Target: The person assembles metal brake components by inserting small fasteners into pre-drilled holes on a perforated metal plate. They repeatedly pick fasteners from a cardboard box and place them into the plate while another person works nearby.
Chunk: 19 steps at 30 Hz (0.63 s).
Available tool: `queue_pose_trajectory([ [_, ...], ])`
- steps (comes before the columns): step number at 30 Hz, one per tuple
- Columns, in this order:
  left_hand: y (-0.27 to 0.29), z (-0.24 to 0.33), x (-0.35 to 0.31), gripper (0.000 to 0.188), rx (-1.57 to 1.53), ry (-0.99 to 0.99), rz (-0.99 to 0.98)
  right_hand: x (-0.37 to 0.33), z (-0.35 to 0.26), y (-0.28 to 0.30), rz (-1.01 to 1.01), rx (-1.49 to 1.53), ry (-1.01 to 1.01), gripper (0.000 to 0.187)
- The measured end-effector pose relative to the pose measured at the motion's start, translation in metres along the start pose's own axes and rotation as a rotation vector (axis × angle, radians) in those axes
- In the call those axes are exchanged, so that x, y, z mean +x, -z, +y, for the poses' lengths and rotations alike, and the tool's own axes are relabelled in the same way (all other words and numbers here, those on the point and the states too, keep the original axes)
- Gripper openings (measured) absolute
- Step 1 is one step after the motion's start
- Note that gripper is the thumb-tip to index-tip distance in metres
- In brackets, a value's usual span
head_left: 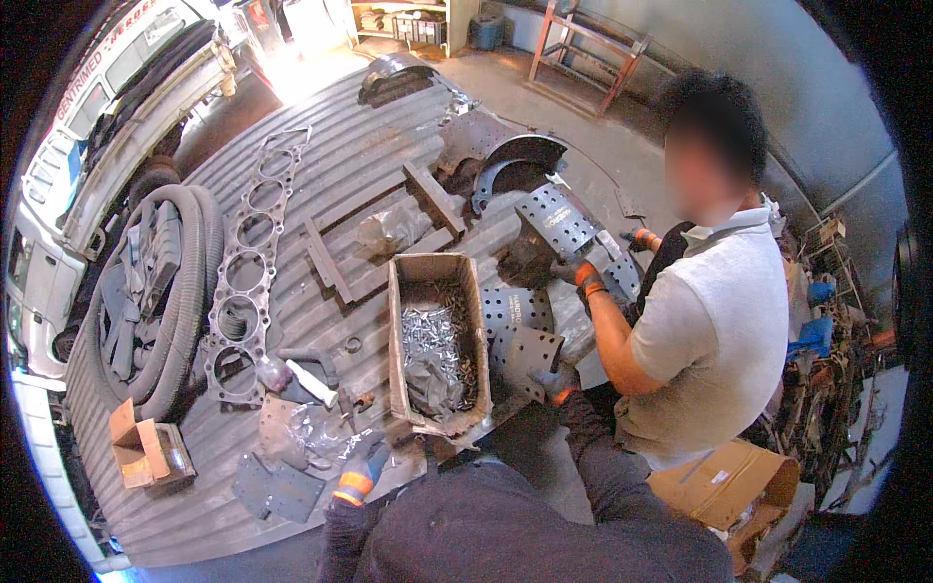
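Note:
My right hand [555, 380], in a dark glove with an orange cuff, grips the edge of a curved, drilled brake lining [525, 360]. My left hand [363, 468], gloved the same way, reaches over the corrugated tabletop, its fingers stretched out beside a few small loose rivets [353, 443]. Between my hands stands a long cardboard box [397, 340] holding many silvery and brownish rivets [429, 335]. Another drilled lining [517, 309] lies just beyond the one I hold. Near my left hand are a dark plate [277, 487], a clear plastic bag [309, 428] and a white tube [313, 385].
A co-worker at right holds a brake shoe with drilled linings [556, 220]. On the corrugated table [209, 486] lie a head gasket [223, 291], coiled hose [202, 253], a metal frame [330, 260], brake shoes [520, 154] and a small open box [154, 453]. A carton [724, 476] stands lower right.

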State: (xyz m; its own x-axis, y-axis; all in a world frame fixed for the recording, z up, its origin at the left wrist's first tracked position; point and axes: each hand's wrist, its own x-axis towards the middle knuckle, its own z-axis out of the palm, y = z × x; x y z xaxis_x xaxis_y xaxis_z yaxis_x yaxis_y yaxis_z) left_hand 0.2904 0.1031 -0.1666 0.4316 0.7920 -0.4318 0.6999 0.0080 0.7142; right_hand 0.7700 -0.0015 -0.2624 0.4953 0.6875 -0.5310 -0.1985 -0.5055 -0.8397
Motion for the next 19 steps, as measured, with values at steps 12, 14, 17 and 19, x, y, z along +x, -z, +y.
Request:
queue_pose_trajectory([
  [12,0.039,0.066,-0.007,0.067,-0.824,-0.115,-0.350,-0.230,-0.150,-0.061,-0.085,0.049,0.254,0.039],
  [14,0.054,0.097,-0.032,0.088,-1.226,-0.277,-0.456,-0.256,-0.186,-0.097,-0.310,0.432,0.100,0.042],
  [17,0.085,0.077,-0.068,0.085,-1.383,-0.186,-0.494,-0.257,-0.181,-0.136,-0.533,0.231,0.106,0.046],
  [19,0.112,0.074,-0.094,0.081,-1.152,-0.132,-0.351,-0.267,-0.189,-0.180,-0.644,0.235,0.123,0.041],
])
